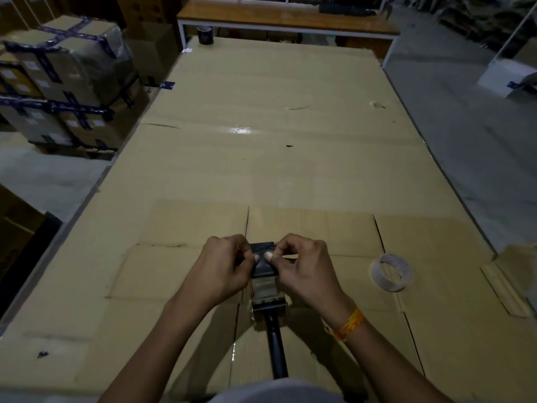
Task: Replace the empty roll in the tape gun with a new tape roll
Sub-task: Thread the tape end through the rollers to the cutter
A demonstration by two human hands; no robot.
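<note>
A black tape gun (266, 289) lies on the cardboard-covered table (261, 158), its handle pointing toward me. My left hand (223, 269) and my right hand (305, 269) both pinch the dark front part of the gun, thumbs pressed on its top. A strip of clear tape shows on the gun just behind my thumbs. The roll mounted on the gun is hidden by my hands. An almost empty tape roll (391, 271), a pale core with a thin clear layer, stands on edge to the right of my right hand, apart from it.
A dark tape roll (205, 35) stands at the table's far left corner. Taped cardboard boxes (64, 82) are stacked to the left of the table. A wooden bench (287, 18) stands behind the table. A cardboard strip (504, 289) lies at the right edge.
</note>
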